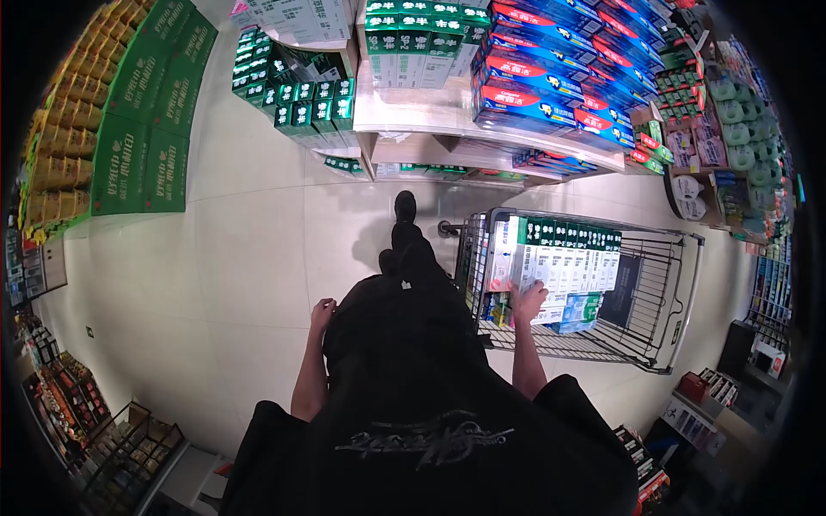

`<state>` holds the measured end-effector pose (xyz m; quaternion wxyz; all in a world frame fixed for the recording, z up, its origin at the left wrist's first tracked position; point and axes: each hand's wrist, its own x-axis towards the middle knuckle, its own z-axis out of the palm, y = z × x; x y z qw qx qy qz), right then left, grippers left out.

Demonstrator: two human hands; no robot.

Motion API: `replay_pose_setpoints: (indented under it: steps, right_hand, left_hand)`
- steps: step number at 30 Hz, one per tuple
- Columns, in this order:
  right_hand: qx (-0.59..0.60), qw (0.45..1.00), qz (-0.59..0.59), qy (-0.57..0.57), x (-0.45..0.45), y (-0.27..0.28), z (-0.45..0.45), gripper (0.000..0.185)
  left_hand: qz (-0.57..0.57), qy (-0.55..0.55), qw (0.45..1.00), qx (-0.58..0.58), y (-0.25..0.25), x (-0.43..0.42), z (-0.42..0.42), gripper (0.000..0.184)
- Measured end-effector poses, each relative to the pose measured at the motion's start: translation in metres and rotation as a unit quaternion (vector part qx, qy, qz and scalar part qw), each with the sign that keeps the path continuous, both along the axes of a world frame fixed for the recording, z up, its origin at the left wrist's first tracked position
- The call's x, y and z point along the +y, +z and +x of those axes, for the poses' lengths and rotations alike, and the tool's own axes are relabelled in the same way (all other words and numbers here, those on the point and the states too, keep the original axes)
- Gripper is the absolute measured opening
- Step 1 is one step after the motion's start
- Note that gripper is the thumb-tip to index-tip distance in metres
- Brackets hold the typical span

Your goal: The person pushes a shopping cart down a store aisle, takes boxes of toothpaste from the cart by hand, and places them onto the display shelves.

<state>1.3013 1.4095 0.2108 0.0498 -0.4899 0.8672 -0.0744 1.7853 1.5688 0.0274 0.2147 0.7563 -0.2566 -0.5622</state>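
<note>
My right hand point(529, 301) lies against the near face of a row of white-and-green toothpaste boxes point(572, 262) in the metal shopping cart point(680, 301). Its fingers are apart and touch the boxes, which stand upright side by side. Below them in the cart is a blue-and-green carton point(578, 313). At the row's left end stands a white and pinkish box point(503, 254). My left hand point(323, 311) hangs beside my left thigh with its fingers loosely curled, and nothing shows in it.
Ahead is a wooden display shelf point(413, 107) with green-and-white boxes point(417, 43) and stacked blue-and-red Colgate boxes point(538, 95). Large green cartons point(142, 163) with yellow tubs point(64, 155) stand at left. More stocked shelving point(731, 129) lines the right. Pale tiled floor point(249, 232) lies between.
</note>
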Motion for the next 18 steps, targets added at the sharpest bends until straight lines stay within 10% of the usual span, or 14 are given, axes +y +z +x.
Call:
replay_pose_setpoints:
  steps: [12,18]
  right_hand:
    - [0.150,0.988,0.027,-0.001,0.001,-0.009,-0.009,0.074]
    - [0.010,0.999,0.032,0.009,0.003,-0.021,-0.021,0.076]
  left_hand:
    - [0.089,0.071,0.993,0.022,0.023,0.040,0.017,0.040]
    - [0.005,0.092,0.995,0.040,0.022,-0.001,0.014,0.039]
